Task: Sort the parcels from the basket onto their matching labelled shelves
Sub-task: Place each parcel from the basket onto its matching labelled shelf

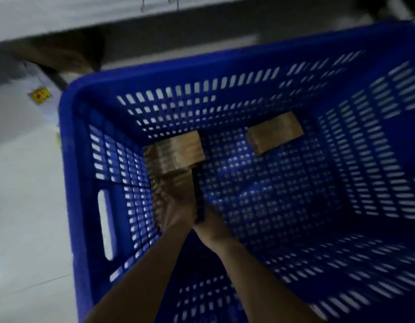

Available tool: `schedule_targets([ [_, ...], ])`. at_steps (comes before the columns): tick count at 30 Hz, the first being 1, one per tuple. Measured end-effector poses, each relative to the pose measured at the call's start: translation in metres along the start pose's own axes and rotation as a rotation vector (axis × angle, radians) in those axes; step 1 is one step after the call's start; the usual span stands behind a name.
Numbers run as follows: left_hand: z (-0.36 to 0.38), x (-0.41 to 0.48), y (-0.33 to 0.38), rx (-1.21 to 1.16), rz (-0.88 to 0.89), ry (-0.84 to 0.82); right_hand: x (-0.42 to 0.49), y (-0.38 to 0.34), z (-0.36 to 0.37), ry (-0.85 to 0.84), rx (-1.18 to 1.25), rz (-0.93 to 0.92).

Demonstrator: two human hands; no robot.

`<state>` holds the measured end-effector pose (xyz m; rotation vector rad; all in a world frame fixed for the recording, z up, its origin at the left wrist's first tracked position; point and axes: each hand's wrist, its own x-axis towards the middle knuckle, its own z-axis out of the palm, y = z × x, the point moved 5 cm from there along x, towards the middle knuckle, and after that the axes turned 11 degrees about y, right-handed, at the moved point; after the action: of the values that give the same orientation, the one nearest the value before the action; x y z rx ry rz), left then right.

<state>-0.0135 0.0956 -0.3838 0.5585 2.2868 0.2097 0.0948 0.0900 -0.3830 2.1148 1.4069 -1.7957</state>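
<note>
Deep in a blue perforated plastic basket (71, 136), the left hand (176, 207) and right hand (207, 221) meet, close together, at the near end of a brown cardboard parcel (176, 152), centre left; blur hides their grip. Squaring both palms on opposite sides should steady the lift.

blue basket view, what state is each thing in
blue slotted plastic basket: upright, parcels on its bottom
brown cardboard parcel by the far wall: lying loose, untouched
brown cardboard parcel in the left corner: both hands at it
left hand: at the corner parcel, grip blurred
right hand: beside the left, grip blurred
</note>
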Motion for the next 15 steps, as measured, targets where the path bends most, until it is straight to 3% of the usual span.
schedule_targets([
  [3, 0.010, 0.009, -0.014, -0.034, -0.071, 0.122, 0.026, 0.004, 0.020, 0.035, 0.205, 0.107],
  [5, 0.011, 0.011, -0.018, -0.029, -0.141, 0.175, 0.035, 0.006, 0.032, -0.079, 0.474, 0.223],
  [9, 0.011, 0.029, -0.025, -0.251, -0.333, 0.106, 0.036, 0.015, 0.011, -0.007, 0.582, 0.320],
  [12, -0.001, 0.027, -0.016, -0.335, -0.254, 0.090, 0.023, 0.022, -0.021, 0.020, 0.568, 0.325],
  [15, -0.007, -0.003, -0.003, -0.259, -0.144, -0.070, -0.005, 0.007, -0.048, 0.050, 0.589, 0.212],
])
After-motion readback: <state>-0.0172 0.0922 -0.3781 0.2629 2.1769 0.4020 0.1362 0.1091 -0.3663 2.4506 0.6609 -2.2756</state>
